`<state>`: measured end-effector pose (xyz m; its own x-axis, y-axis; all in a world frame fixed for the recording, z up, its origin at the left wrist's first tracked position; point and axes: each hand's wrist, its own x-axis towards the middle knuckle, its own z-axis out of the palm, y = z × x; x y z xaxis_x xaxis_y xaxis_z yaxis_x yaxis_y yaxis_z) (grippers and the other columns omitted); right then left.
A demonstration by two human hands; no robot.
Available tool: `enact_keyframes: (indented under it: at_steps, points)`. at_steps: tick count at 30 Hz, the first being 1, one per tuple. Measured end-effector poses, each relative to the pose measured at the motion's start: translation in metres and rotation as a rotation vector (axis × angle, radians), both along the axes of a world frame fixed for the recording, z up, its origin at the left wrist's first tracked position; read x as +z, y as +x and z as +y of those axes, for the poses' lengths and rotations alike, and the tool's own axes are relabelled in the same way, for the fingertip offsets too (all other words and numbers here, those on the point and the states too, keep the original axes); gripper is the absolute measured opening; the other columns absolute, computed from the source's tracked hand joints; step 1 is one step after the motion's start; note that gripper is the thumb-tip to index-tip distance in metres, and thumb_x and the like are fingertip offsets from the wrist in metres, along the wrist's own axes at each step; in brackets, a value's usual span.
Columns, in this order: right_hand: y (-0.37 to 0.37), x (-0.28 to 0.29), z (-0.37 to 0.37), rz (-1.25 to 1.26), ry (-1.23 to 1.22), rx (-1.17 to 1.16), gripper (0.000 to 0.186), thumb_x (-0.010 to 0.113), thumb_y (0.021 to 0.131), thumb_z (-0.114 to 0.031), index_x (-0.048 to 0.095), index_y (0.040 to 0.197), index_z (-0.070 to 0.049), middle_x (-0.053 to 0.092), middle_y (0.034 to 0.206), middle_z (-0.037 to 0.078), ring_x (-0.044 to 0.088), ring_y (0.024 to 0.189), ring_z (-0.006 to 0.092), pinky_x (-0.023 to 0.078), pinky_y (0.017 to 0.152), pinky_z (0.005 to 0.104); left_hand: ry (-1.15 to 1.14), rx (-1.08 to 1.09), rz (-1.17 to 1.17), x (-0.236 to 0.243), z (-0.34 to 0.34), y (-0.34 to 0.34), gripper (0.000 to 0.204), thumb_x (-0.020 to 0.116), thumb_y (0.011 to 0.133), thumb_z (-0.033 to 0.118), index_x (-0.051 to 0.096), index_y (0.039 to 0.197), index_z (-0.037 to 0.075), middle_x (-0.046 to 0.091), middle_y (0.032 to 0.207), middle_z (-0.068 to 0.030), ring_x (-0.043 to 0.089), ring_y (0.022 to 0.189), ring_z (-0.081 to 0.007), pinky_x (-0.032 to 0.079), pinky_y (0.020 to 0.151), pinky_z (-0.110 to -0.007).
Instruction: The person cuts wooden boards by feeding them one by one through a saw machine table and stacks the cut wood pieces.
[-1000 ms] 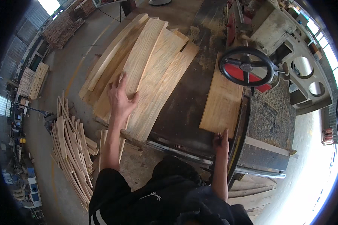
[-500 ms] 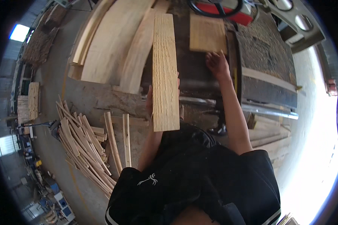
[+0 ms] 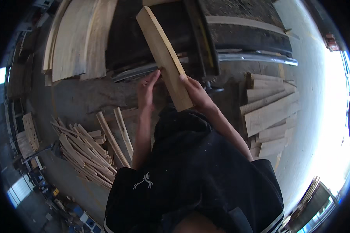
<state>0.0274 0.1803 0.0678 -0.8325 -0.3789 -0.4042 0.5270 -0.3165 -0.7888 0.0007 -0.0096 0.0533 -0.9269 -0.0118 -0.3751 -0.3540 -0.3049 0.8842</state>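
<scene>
The grey floor [image 3: 76, 97] spreads under everything, washed out by light on the right. On it stands the dark table [image 3: 124, 42], filling the upper middle ahead of the person, whose black top [image 3: 206, 171] takes up the lower middle. Long, pale boards [image 3: 76, 39] lie overlapping on the table's left side. To the right, on the floor, flat scraps [image 3: 270, 118] form a loose heap; to the left, thin strips [image 3: 83, 151] lie in a tangled, fanned-out pile. A metal rail [image 3: 256, 57] runs along the table's near edge.

The plank [image 3: 161, 54] is held up in front of the body, its far part over the table. Both forearms reach forward and converge on its near half. The right hand [image 3: 196, 91] is clamped on the plank's right edge, thumb on top, its other fingers mostly hidden. The left hand [image 3: 147, 87] is at the opposite edge, thumb pointing up toward the wood and fingers curled; whether it grips, I cannot tell. The plank's long axis slants from upper left to lower right, far end pointing forward and left, near end toward the chest.
</scene>
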Motion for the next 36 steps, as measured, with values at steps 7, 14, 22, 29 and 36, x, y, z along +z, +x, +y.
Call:
enact_keyframes:
  at_steps: [7,14,22,29,36]
  points:
    - [0.03,-0.015,0.017,-0.383,-0.545,-0.184,0.066,0.038,0.099,-0.057,0.049,0.135,-0.002,0.065,0.114,0.014,0.067,0.097,0.0221,0.056,0.082,0.0363,-0.161,-0.082,0.066,-0.014,0.009,0.004,0.04,0.068,0.091,0.027,0.063,0.124,0.005,0.068,0.116,-0.0059,0.063,0.102,-0.0133,0.046,0.084,-0.029]
    - [0.034,-0.028,0.02,-0.429,-0.864,-0.179,0.062,0.04,0.099,-0.053,0.048,0.136,-0.004,0.063,0.119,0.016,0.068,0.1,0.0264,0.058,0.082,0.0427,0.315,-0.065,-0.016,-0.02,0.031,0.013,0.04,0.06,0.095,0.024,0.057,0.129,0.002,0.062,0.125,-0.0088,0.059,0.113,-0.0187,0.044,0.093,-0.031]
    - [0.026,-0.019,0.018,-0.346,-0.698,-0.245,0.059,0.043,0.099,-0.052,0.052,0.132,-0.005,0.065,0.115,0.015,0.068,0.097,0.0253,0.058,0.082,0.0397,0.035,-0.111,-0.073,-0.015,0.023,0.003,0.049,0.061,0.095,0.03,0.053,0.135,0.003,0.06,0.13,-0.0074,0.053,0.12,-0.018,0.039,0.101,-0.034]
    - [-0.021,-0.009,-0.037,0.76,1.487,-0.377,0.069,0.071,0.072,-0.022,0.049,0.135,-0.008,0.042,0.129,0.025,0.047,0.108,0.0424,0.043,0.089,0.0494,-0.379,-0.165,0.465,-0.04,0.019,-0.06,0.06,0.051,0.1,0.033,0.04,0.141,-0.009,0.042,0.148,-0.0181,0.037,0.137,-0.0208,0.029,0.113,-0.031]
    - [-0.07,-0.068,-0.034,0.743,1.53,-0.282,0.061,0.062,0.079,-0.015,0.042,0.133,0.004,0.031,0.144,0.026,0.039,0.125,0.0454,0.04,0.1,0.0498,-0.156,-0.283,0.402,-0.064,0.039,-0.127,0.064,0.049,0.101,0.03,0.026,0.146,-0.011,0.026,0.155,-0.02,0.023,0.145,-0.0229,0.02,0.118,-0.032]
